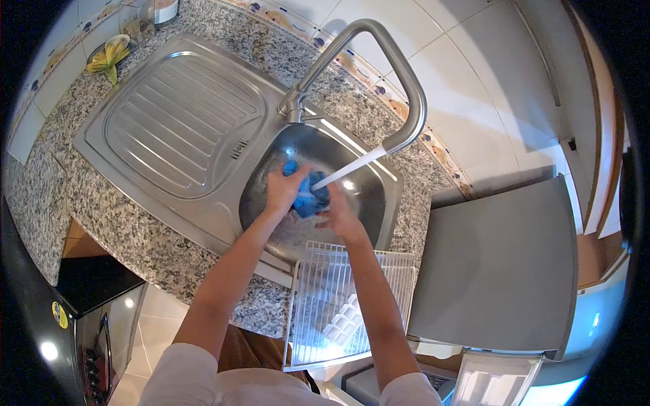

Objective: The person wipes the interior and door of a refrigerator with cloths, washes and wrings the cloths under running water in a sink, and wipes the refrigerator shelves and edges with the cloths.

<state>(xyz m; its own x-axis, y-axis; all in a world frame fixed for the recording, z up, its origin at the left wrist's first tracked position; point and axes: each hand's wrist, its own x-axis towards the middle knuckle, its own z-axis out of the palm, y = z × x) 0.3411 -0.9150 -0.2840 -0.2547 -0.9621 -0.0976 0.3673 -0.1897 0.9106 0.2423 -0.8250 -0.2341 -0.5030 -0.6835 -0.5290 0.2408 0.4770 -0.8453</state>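
Note:
A wet, crumpled blue cloth point(306, 203) is under the running tap, above the basin of the steel sink point(365, 203). My left hand point(284, 188) is closed on its left side, with a blue bunch of it sticking out past the fingers. On the other side, my right hand point(340, 215) grips the cloth, its fingers partly blurred by motion. A white stream of water point(352, 168) falls from the curved faucet point(414, 101) onto the cloth between both hands. Suds or water film lie on the basin floor.
A ribbed drainboard point(186, 125) lies left of the basin. At the sink's front edge, under my right forearm, is a wire rack point(308, 298) with a white ice-cube tray point(345, 319) showing by it. A grey fridge top point(494, 271) stands right; a black oven point(95, 291) stands left.

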